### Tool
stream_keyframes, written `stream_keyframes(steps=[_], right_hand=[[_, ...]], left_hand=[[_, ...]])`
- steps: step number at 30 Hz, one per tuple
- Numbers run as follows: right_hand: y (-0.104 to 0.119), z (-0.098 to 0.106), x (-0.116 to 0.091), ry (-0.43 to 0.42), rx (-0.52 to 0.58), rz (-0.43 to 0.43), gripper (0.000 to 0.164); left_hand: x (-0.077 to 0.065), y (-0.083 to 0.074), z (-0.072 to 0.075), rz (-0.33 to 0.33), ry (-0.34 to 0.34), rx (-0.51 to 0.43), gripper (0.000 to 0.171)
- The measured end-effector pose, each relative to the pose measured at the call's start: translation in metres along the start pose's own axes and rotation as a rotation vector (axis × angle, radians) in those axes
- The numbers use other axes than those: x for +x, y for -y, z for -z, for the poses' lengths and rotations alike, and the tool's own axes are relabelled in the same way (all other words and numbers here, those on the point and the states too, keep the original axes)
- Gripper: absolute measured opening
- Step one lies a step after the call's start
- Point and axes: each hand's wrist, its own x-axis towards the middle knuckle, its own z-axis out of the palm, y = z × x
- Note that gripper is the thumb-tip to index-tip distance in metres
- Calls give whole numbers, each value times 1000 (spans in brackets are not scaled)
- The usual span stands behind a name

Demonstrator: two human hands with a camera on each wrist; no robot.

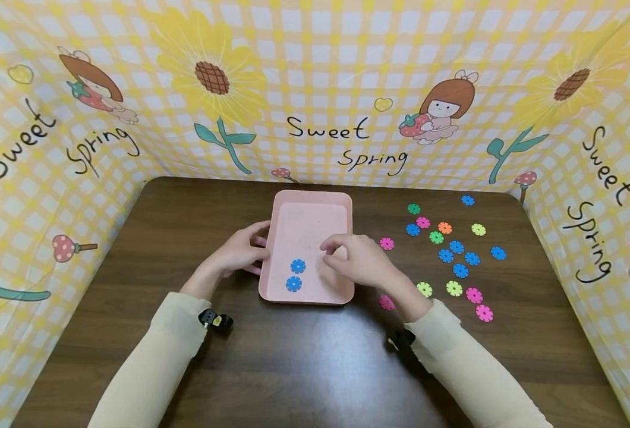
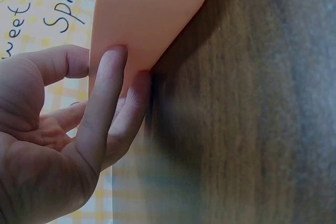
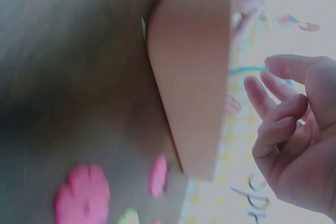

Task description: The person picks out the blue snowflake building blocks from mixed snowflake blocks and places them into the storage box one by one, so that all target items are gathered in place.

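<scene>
Gingham backdrop [image 1: 315, 71] behind brown counter [image 1: 304, 368]. Pink tray [image 1: 309, 223] mid-counter, two blue discs [image 1: 293, 279] inside, near end. Left hand [image 1: 241, 246]: fingers fairly straight, touching tray's left wall. Right hand [image 1: 358, 258]: over tray, fingers loosely bent, nothing held. Other discs [image 1: 460, 267] right of tray.

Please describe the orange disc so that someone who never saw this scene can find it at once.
From the pink tray on the brown table, look right to the scattered discs. In their upper part, the orange disc lies just above and right of a light green disc. It is the only orange one among blue, pink, green and yellow neighbours.
</scene>
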Motion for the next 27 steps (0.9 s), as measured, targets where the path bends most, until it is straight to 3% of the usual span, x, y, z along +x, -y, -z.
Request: stream_keyframes(steps=[7, 14, 23, 27], right_hand=[[-22, 35, -32, -32, 15, 2, 22], [-47, 62, -71, 1, 24, -108, 23], [-84, 93, -114, 192, 3, -129, 35], [-96, 97, -132, 230, -14, -160, 40]], left_hand=[[0, -1, 2, 8, -9, 9, 82], [1, 1, 3, 6, -4, 9, 83], [1, 3, 2, 12, 6, -4, 83], [2, 3, 2, 11, 8, -8, 84]])
